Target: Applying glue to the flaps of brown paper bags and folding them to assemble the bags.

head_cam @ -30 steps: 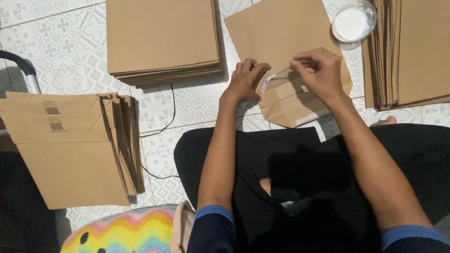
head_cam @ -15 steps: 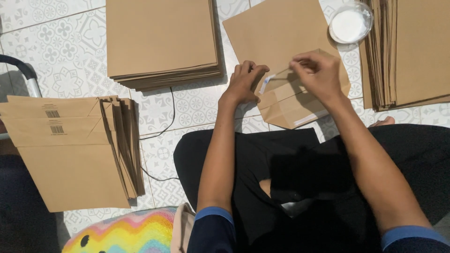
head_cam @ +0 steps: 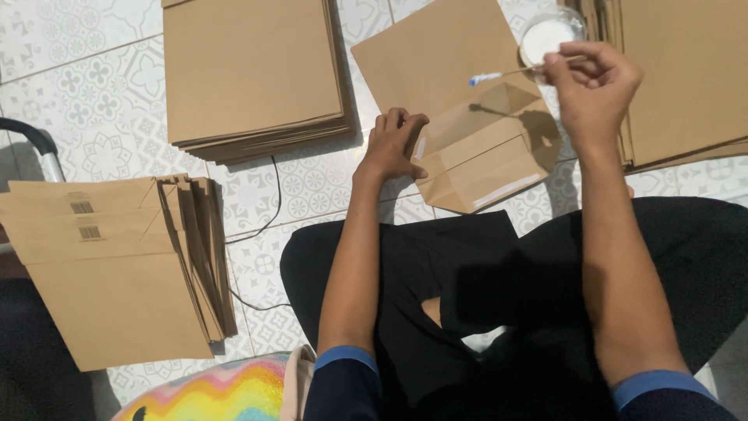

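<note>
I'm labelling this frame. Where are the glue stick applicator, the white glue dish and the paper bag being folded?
Applicator stick [head_cam: 514, 72], head view, mid-shaft.
White glue dish [head_cam: 545, 35], head view, white centre.
Paper bag [head_cam: 436, 62], head view, flat upper panel.

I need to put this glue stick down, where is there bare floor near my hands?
Bare tile lies left of the left hand, between the flat paper stack and your knee, crossed by a thin cable. Around the glue dish it is crowded.

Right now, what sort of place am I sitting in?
Likely a home floor used as a small paper-bag workshop: patterned floor tiles, stacks of flat brown paper, a pile of finished bags, and a dish of white glue.
</note>
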